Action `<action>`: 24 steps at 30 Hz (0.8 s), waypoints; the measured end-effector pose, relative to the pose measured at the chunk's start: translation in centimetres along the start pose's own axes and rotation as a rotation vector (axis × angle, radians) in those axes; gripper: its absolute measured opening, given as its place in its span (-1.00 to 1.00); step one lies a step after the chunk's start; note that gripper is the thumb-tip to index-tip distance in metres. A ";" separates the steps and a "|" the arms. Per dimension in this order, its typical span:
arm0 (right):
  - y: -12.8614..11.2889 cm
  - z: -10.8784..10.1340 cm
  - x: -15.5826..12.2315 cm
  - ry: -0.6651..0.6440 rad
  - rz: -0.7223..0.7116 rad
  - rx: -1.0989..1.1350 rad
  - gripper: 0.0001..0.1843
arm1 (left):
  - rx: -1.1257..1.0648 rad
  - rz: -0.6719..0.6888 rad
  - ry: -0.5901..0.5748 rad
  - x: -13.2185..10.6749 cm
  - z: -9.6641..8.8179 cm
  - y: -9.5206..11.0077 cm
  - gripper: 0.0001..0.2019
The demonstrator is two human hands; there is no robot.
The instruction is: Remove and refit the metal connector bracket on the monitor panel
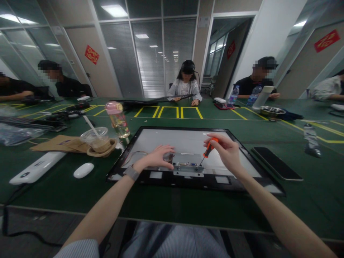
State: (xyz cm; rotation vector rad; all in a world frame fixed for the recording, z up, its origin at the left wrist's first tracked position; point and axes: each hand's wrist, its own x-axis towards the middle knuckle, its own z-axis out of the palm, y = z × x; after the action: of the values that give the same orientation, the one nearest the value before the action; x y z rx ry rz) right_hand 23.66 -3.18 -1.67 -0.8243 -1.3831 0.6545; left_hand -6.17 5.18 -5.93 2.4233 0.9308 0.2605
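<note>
A flat display panel [182, 138] with a black frame lies on the table in front of me. On its near part sits a silver metal bracket [185, 158] with connector ports along its face. My right hand [227, 152] grips an orange and black screwdriver [210, 147], tilted with its tip down at the right end of the bracket. My left hand [154, 157] is at the bracket's left end, fingers spread and thumb apart, the thumb seeming to touch the metal. Thin wires [135, 153] run on the panel beside the left wrist.
Left of the panel are a pink-lidded bottle [118, 120], an iced drink cup [95, 138], a white mouse [84, 170] and a white power strip-like device [37, 167]. A black phone [276, 163] lies to the right. Several people sit across the green table [161, 204].
</note>
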 end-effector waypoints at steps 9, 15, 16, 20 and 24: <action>-0.3 -0.1 0.1 -0.085 0.005 0.004 -0.74 | 0.006 -0.009 0.002 -0.1 -0.2 0.4 -0.24; 0.3 -0.4 0.6 -0.051 -0.050 -0.013 -0.87 | 0.005 -0.011 0.004 0.0 -0.1 0.4 -0.24; 0.2 -0.4 0.7 -0.075 -0.033 0.033 -0.82 | 0.005 -0.007 0.006 0.0 -0.1 0.3 -0.24; -0.2 -0.2 0.6 -0.175 0.056 0.145 -0.71 | 0.013 -0.007 0.009 0.0 0.0 0.1 -0.25; -0.1 -0.3 0.5 -0.100 0.013 -0.013 -0.77 | 0.012 0.001 0.011 0.0 0.0 -0.1 -0.24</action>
State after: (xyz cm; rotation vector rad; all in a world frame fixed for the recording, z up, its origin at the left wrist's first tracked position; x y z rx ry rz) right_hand 24.03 -2.83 -1.33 -0.8203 -1.4743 0.7053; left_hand -6.18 5.20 -5.99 2.4351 0.9388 0.2691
